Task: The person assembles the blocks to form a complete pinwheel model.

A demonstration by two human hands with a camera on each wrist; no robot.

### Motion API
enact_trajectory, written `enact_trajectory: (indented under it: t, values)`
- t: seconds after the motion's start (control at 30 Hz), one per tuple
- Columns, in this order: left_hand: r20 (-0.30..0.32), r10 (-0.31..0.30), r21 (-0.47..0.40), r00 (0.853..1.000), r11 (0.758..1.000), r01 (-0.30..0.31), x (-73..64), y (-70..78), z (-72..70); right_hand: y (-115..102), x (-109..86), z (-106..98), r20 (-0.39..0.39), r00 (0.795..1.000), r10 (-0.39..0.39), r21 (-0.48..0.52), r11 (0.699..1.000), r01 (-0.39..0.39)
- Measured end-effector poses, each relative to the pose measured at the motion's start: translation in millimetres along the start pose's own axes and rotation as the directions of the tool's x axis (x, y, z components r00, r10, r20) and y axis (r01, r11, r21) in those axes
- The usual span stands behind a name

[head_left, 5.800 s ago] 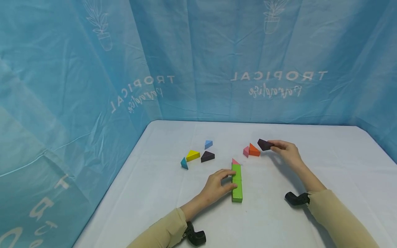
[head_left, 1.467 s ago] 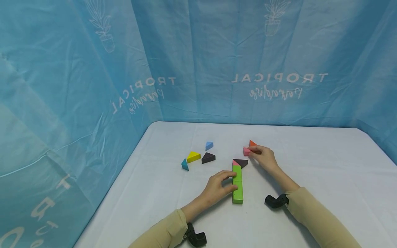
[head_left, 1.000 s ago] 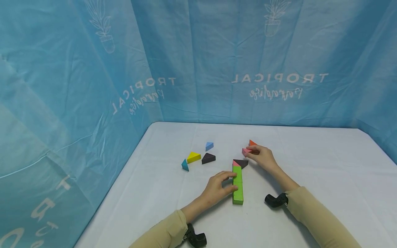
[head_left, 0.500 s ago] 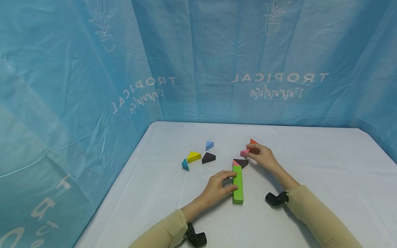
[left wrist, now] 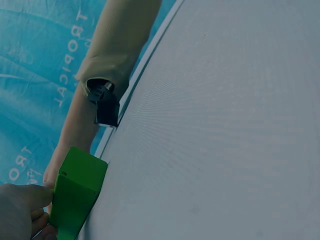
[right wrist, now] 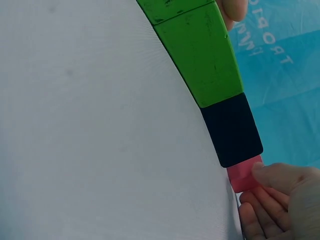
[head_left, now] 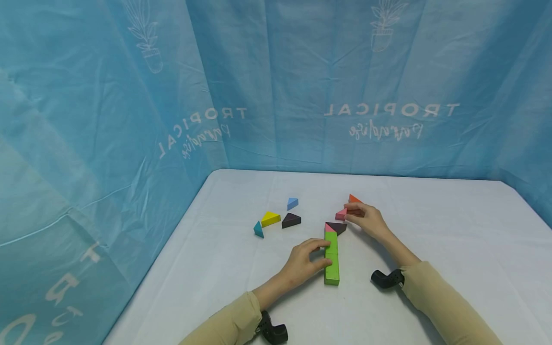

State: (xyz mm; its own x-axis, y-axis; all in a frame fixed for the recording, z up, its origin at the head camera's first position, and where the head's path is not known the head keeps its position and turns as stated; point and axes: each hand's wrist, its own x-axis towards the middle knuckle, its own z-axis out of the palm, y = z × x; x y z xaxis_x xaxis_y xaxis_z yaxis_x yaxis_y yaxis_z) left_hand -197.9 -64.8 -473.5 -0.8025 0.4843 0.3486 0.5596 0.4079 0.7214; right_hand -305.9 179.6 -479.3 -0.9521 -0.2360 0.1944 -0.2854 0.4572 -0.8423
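Note:
In the head view my left hand (head_left: 302, 262) rests its fingertips on two green blocks (head_left: 331, 273) laid end to end. At their far end a small pink triangular block (head_left: 329, 227) fits against a dark triangular block (head_left: 339, 228). Just beyond that, my right hand (head_left: 367, 221) pinches another pink triangular block (head_left: 340, 214); in the right wrist view the thumb lies on this pink block (right wrist: 244, 175) beside the dark block (right wrist: 232, 130). Partly behind the right fingers sits an orange triangular block (head_left: 354, 198). The left thumb touches the green block (left wrist: 77, 195) in the left wrist view.
Left of the row lie a yellow block (head_left: 270, 219), a teal block (head_left: 258, 229), a second dark block (head_left: 291, 220) and a light blue block (head_left: 293, 203). All stand on a white-covered table (head_left: 194, 268), with blue printed curtains (head_left: 280, 86) behind and at the left.
The right hand has set the dark block against the first pink one and let go, then taken hold of the other pink block, turned it and shifted it slightly left. The left hand stays put.

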Motion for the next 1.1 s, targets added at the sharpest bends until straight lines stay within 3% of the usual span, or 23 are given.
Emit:
enact_trajectory:
  t: [0.2,0.4,0.87,1.1]
  values:
    - [0.001,-0.003,0.004,1.0,1.0,0.003,0.6,-1.2,-0.3,-7.8,5.5,1.2,-0.012,1.0,0.001,0.014,1.0,-0.001]
    - [0.0,-0.003,-0.002,1.0,1.0,0.003,0.5,-1.6,-0.6,-17.9,12.1,8.6,0.047,0.999,-0.012,0.054,0.998,0.01]
    - [0.001,-0.004,-0.006,1.0,1.0,0.004,0.4,0.4,-0.5,-18.7,17.3,14.1,0.148,0.989,0.009,0.011,1.0,-0.011]
    - [-0.002,0.003,-0.002,1.0,1.0,-0.003,0.3,0.7,-0.5,-15.4,20.2,13.7,0.114,0.993,0.018,0.022,1.0,-0.02]
